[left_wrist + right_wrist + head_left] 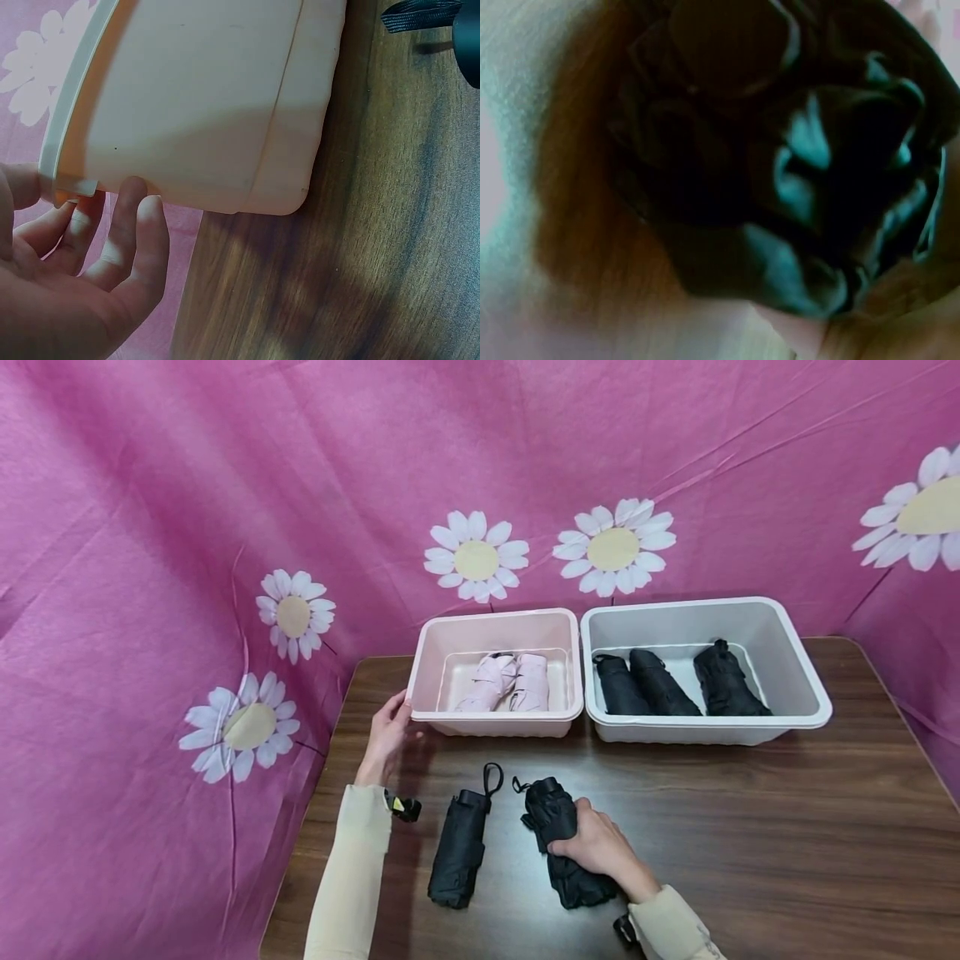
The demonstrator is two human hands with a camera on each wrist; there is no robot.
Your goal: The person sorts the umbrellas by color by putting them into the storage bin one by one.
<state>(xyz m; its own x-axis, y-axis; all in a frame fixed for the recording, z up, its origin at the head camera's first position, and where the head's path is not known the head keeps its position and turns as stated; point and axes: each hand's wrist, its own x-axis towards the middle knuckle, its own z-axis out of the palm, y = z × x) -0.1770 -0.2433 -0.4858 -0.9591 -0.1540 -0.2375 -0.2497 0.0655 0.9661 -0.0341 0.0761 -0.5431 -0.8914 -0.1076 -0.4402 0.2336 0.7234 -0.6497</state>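
Note:
My right hand (597, 843) grips a black folded umbrella (551, 810) around its middle, over the front of the table. The umbrella's fabric is loose and bunched, and its wrist loop points away from me. Close up in the right wrist view, the dark gathered cloth (720, 255) fills much of the picture, blurred. My left hand (386, 737) holds the front left corner of a pink bin (495, 723); the left wrist view has the thumb at the rim (66, 112) and the fingers under it. Between my arms lies a second black folded umbrella (457, 852), neatly wrapped.
Two pale pink folded umbrellas (531, 683) lie inside the pink bin. Beside it on the right stands a larger light grey bin (708, 732) with three black folded umbrellas (663, 685). Behind the wooden table (795, 827) hangs a pink cloth (375, 460) with white daisies.

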